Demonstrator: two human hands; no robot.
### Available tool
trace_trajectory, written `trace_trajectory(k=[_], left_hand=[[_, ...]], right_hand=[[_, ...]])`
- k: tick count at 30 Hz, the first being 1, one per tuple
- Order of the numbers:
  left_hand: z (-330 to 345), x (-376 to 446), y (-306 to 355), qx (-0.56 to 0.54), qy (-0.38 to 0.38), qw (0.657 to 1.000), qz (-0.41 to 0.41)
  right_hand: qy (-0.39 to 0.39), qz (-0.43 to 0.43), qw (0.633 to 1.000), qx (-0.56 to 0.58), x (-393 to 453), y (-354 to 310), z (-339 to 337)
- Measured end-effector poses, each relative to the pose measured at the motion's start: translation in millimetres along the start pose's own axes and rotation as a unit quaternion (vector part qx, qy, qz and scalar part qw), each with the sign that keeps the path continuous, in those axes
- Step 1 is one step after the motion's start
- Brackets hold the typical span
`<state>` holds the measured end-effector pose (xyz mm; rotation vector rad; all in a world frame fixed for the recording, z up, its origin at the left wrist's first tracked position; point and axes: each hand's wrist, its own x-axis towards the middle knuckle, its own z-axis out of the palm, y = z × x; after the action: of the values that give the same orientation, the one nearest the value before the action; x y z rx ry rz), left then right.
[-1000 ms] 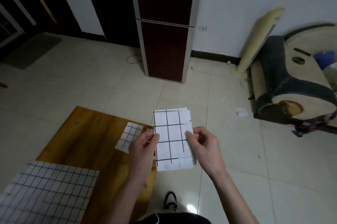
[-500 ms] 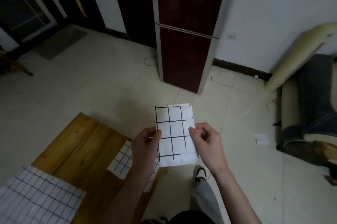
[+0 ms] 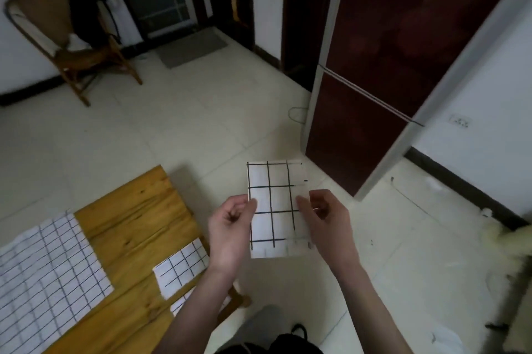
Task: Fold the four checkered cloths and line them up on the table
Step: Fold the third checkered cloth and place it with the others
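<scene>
A small folded white cloth with black grid lines (image 3: 273,207) was pinched at its side edges by the left hand (image 3: 230,234) and right hand (image 3: 326,219), off the right of the wooden tabletop (image 3: 135,218).

Readable text: none in the head view.
White folded checkered cloth (image 3: 275,209) held up: plain black grid lines only, no letters or numbers.
Folded white checkered cloth (image 3: 181,270) on the wooden desk (image 3: 135,218): grid lines only.
Dark red cabinet door (image 3: 380,65): no label legible.
</scene>
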<state>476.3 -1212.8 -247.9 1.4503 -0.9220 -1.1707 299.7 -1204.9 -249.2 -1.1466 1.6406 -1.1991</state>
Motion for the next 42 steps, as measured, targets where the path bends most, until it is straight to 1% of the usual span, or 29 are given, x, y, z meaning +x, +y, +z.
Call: trace_trajectory(k=[6, 8, 12, 19, 25, 29, 32, 35, 39, 42], left_hand=[[20.2, 39.0, 1.2, 0.009, 0.068, 0.998, -0.015], [25.0, 54.6, 2.3, 0.001, 0.095, 0.995, -0.016], [31.1, 97.4, 4.5, -0.018, 0.139, 0.990, -0.015], [29.7, 183.3, 23.7, -0.063, 0.181, 0.981, 0.019], [19.8, 248.1, 26.8, -0.075, 0.259, 0.962, 0.044], [9.5, 271.2, 33.2, -0.080, 0.286, 0.955, 0.030], [-4.2, 275.1, 36.3, -0.107, 0.312, 0.944, 0.029], [-19.5, 275.4, 36.2, -0.093, 0.363, 0.927, 0.015], [-41.1, 279.3, 32.8, -0.096, 0.450, 0.888, -0.013], [-56.5, 288.8, 29.1, -0.112, 0.505, 0.855, -0.027]], right_hand=[[-0.064, -0.020, 0.997, -0.043, 70.5, 0.0, 9.7], [-0.080, -0.021, 0.995, -0.057, 97.5, 0.3, 19.1], [-0.140, -0.021, 0.987, -0.076, 155.4, -4.9, 44.9], [-0.200, -0.042, 0.978, -0.032, 246.3, -37.5, 101.1], [-0.265, -0.057, 0.963, -0.006, 310.5, -55.4, 153.5], [-0.300, -0.055, 0.952, -0.006, 337.6, -62.1, 184.9], [-0.357, -0.065, 0.932, -0.015, 345.5, -68.1, 212.4], [-0.422, -0.076, 0.903, -0.025, 346.9, -73.7, 243.4], [-0.499, -0.082, 0.862, -0.040, 348.7, -80.7, 289.7], [-0.558, -0.087, 0.823, -0.058, 354.9, -85.9, 329.1]])
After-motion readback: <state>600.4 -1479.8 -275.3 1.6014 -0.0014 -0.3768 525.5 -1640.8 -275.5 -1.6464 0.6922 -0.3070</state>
